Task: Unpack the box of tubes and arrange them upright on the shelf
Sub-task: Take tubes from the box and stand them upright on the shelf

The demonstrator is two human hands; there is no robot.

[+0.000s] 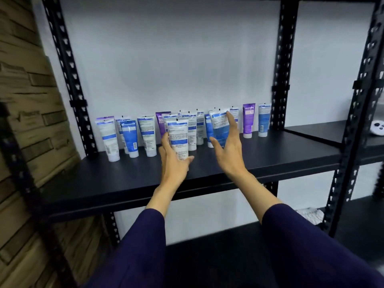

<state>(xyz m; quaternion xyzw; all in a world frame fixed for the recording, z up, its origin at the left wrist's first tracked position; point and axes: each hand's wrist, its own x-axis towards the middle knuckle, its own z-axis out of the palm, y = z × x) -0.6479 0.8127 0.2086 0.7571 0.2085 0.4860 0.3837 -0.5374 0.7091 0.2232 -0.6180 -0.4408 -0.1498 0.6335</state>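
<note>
Several white, blue and purple tubes [148,138] stand cap-down in a loose row near the back of the black shelf board [280,154]. My left hand [173,163] grips a white tube with a blue band [178,136], upright and in front of the row. My right hand [229,150] holds a blue-and-white tube [218,123], slightly tilted, between thumb and outstretched fingers among the row's right part. Its lower end is hidden behind my thumb. The box is not in view.
Black perforated uprights [280,80] frame the shelf bay in front of a white wall. Stacked cardboard cartons [31,104] fill the left side. A white object [377,129] lies on the neighbouring shelf to the right. A lower black shelf [207,242] runs below.
</note>
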